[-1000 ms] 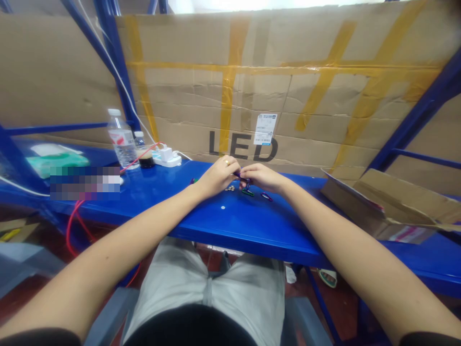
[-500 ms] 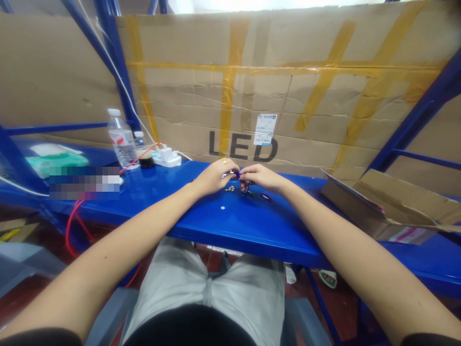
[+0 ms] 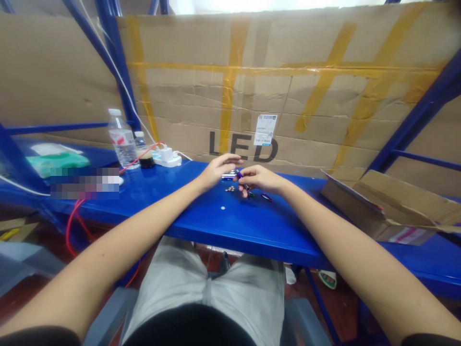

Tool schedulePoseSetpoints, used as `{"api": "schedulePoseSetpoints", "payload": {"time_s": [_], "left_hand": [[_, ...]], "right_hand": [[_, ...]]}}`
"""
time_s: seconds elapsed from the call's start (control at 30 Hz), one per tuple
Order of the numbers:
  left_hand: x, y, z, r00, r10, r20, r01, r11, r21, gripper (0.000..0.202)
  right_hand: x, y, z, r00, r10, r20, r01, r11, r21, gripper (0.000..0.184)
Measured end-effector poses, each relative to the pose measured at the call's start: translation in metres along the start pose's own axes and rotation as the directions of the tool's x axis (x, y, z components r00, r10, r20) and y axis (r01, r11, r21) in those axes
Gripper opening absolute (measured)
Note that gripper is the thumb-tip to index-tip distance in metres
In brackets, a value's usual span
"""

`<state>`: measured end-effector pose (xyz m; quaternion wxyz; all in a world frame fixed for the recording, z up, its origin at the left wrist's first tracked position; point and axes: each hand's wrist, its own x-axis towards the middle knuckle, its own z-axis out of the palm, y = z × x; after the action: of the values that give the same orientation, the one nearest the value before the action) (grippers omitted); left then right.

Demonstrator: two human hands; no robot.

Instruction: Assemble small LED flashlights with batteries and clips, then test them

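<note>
My right hand (image 3: 257, 177) is closed, its thumb and fingertips pinching the right end of a shiny purple metallic tube (image 3: 228, 176). My left hand (image 3: 219, 169) lies at the tube's other end with fingers stretched out above it; whether its palm touches the tube is hidden. Below my right fingers a small green clip-like piece (image 3: 251, 194) hangs or lies, partly covered. A purple carabiner-like loop (image 3: 266, 197) rests on the blue table (image 3: 234, 226) to the right. Several small gold-coloured pieces (image 3: 229, 189) lie beneath the hands, and a small white disc (image 3: 223, 208) sits nearer me.
On the left stand a water bottle (image 3: 122, 142), a smaller dark-liquid bottle (image 3: 146, 156) and a white power strip (image 3: 169, 159) with cables. An open cardboard box (image 3: 389, 206) sits at the right. A large taped carton (image 3: 187, 105) walls off the back.
My left fingers have lifted and straightened away from the purple tube, leaving more of it visible. My right hand stays nearly in place, still pinching its end.
</note>
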<state>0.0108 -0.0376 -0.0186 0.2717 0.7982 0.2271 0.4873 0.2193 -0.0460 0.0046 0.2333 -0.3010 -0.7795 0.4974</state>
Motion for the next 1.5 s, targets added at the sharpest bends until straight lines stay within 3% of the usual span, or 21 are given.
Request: {"api": "schedulePoseSetpoints", "payload": {"time_s": [0.1,0.17,0.33,0.53,0.77,1.5], "left_hand": [[0.003,0.001,-0.002,0.982,-0.167,0.087,0.188,0.886,-0.424,0.054],[0.004,0.003,-0.003,0.96,-0.222,0.17,0.28,0.779,-0.561,0.067],[0.003,0.006,-0.006,0.925,-0.264,0.272,0.379,0.619,-0.688,0.081],[0.004,0.005,-0.007,0.906,-0.29,0.308,0.42,0.535,-0.733,0.086],[0.003,0.005,-0.008,0.899,-0.314,0.306,0.432,0.512,-0.742,0.088],[0.003,-0.001,-0.006,0.895,-0.311,0.32,0.445,0.562,-0.697,0.089]], "right_hand": [[0.002,0.001,0.004,0.999,0.039,0.003,-0.039,0.999,0.014,0.023],[0.004,0.001,0.01,0.997,0.076,0.029,-0.077,0.996,0.044,0.022],[0.007,-0.001,0.023,0.978,0.195,0.071,-0.206,0.958,0.198,0.019],[0.005,-0.009,0.027,0.963,0.253,0.095,-0.27,0.922,0.276,0.018],[0.002,-0.013,0.029,0.958,0.269,0.096,-0.285,0.924,0.254,0.014],[0.002,-0.013,0.031,0.953,0.255,0.161,-0.284,0.938,0.196,0.013]]}}
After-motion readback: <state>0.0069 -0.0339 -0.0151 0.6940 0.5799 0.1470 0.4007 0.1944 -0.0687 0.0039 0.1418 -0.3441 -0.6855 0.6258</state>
